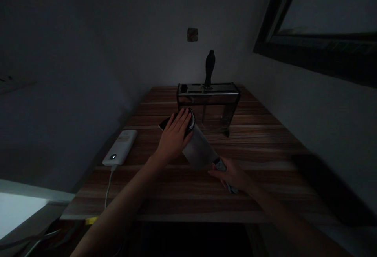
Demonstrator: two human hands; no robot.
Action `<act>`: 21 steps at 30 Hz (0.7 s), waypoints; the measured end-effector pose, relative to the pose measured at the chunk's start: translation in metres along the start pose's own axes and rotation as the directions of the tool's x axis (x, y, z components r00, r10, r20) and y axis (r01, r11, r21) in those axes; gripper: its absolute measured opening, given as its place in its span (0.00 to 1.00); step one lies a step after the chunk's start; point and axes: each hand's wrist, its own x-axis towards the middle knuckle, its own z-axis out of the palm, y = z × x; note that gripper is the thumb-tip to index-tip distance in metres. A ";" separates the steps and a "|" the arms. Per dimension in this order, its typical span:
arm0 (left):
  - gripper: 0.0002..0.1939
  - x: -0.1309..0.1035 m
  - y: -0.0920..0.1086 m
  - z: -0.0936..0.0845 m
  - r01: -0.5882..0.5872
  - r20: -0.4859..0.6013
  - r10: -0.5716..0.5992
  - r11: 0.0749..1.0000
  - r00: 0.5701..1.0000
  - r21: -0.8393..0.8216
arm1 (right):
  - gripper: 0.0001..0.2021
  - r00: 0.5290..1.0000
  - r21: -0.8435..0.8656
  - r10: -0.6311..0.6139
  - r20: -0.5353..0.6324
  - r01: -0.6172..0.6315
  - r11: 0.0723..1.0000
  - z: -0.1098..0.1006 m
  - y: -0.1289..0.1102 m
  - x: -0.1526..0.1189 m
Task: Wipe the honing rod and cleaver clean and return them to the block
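Right hand (234, 174) closed round cleaver (202, 153), blade angling up-left. My left hand (175, 132) covers dark cloth (165, 123) on it, pinch unclear.

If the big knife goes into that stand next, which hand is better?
Probably the right hand: it grips the handle. The left hand lies over a dark thing at the blade's far end.

Very dim — the cleaver (200, 150) catches a faint sheen, while a patch (19, 212) at lower left glows white.
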 end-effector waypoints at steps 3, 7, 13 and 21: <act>0.27 -0.001 0.001 0.000 -0.009 0.019 0.009 1.000 1.000 -0.003 | 0.16 1.000 0.016 -0.003 -0.001 0.003 1.000 0.000 0.001 0.000; 0.27 -0.002 0.003 0.001 0.009 0.018 -0.009 1.000 1.000 0.003 | 0.16 1.000 0.021 -0.003 0.004 0.003 1.000 0.000 -0.001 0.000; 0.27 -0.008 0.014 0.006 -0.004 0.005 0.005 1.000 1.000 -0.017 | 0.16 1.000 0.017 -0.008 0.001 0.008 1.000 0.000 -0.004 -0.001; 0.28 -0.023 0.046 0.009 -0.097 0.096 0.101 0.994 0.990 -0.047 | 0.15 0.999 0.035 -0.027 -0.023 0.027 0.999 0.000 0.002 0.002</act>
